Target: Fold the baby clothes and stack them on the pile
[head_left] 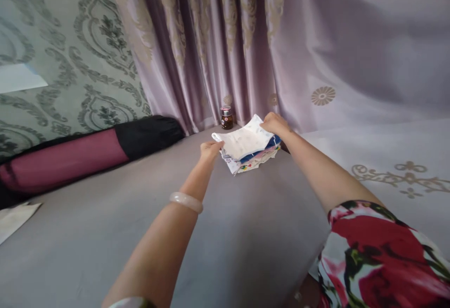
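A white folded cloth (246, 140) with faint marks is stretched between my two hands, over a stack of folded cloths (256, 159) in blue, pink, white and coloured prints. My left hand (211, 149) pinches its near left edge. At the far right edge, my right hand (276, 124) is closed on the same cloth, its fingertips partly hidden. Whether the white cloth rests fully on the stack or is slightly raised, I cannot tell.
Just behind the stack stands a small brown jar (227, 119) with a silver lid, against the purple curtain (211, 64). A long black and maroon bag (77, 153) lies along the patterned wall at left. White paper-like sheets (17, 219) lie at the left edge of the grey surface (168, 181).
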`<action>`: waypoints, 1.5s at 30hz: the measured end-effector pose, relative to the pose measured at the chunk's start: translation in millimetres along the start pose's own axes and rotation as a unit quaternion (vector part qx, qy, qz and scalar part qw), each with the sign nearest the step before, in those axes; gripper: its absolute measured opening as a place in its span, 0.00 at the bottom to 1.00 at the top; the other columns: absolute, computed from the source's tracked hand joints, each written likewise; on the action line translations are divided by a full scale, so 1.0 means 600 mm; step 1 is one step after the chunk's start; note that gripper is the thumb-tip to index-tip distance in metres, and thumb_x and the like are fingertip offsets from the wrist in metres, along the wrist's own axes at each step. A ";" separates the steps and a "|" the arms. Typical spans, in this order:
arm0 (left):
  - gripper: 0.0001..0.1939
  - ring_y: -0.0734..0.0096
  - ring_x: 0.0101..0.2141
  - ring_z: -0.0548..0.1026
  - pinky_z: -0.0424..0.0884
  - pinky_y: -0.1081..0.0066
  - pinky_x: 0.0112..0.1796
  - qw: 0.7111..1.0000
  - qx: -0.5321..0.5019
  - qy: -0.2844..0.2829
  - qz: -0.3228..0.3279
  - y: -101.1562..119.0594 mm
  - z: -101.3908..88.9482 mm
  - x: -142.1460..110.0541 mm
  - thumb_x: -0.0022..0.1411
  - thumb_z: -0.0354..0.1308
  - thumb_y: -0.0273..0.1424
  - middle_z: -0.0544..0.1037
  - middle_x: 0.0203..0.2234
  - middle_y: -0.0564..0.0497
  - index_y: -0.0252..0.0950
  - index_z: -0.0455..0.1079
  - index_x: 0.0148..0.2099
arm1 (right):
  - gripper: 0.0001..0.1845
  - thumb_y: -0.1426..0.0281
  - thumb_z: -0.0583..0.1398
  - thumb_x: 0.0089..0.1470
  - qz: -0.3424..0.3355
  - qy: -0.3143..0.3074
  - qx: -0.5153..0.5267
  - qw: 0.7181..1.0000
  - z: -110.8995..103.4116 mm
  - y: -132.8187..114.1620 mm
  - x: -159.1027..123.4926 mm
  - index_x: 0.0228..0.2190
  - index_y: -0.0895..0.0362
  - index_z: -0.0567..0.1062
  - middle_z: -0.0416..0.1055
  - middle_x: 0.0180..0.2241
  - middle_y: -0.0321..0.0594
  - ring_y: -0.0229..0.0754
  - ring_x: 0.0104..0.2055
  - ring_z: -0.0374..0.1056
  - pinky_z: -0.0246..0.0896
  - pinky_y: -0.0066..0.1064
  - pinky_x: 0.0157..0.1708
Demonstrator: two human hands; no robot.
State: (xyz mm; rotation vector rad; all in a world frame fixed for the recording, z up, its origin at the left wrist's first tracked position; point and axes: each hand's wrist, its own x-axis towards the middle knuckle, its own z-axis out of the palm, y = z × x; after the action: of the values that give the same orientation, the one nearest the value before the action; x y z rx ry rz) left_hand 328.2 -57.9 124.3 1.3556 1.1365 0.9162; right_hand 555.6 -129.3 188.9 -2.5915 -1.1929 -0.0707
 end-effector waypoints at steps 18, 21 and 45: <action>0.15 0.83 0.13 0.56 0.53 0.76 0.17 0.995 -0.006 -0.011 -0.103 -0.033 0.122 0.053 0.54 0.61 0.30 0.66 0.13 0.55 0.33 0.64 0.19 | 0.17 0.69 0.54 0.60 0.003 0.019 -0.096 0.995 0.054 0.051 0.098 0.48 0.61 0.74 0.71 0.49 0.55 0.52 0.52 0.67 0.62 0.38 0.48; 0.17 0.83 0.12 0.55 0.51 0.76 0.16 0.993 0.025 -0.021 -0.116 -0.045 0.121 0.058 0.55 0.60 0.29 0.64 0.11 0.55 0.33 0.62 0.16 | 0.17 0.71 0.54 0.60 0.004 0.014 -0.098 0.995 0.067 0.052 0.100 0.48 0.61 0.74 0.71 0.49 0.55 0.51 0.52 0.67 0.62 0.37 0.48; 0.29 0.51 0.64 0.51 0.53 0.53 0.60 0.864 0.419 -0.127 0.248 -0.128 0.102 -0.002 0.69 0.40 0.45 0.52 0.67 0.46 0.40 0.52 0.68 | 0.30 0.62 0.36 0.66 -0.017 -0.091 -0.006 0.996 0.171 0.067 0.100 0.58 0.59 0.64 0.62 0.60 0.51 0.49 0.60 0.60 0.52 0.45 0.57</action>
State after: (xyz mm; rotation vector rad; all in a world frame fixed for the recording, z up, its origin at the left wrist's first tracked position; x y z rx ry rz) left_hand 377.3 -78.1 41.5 2.4913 1.0218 0.5483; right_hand 617.8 -81.4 91.1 -2.6336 -1.3020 0.1556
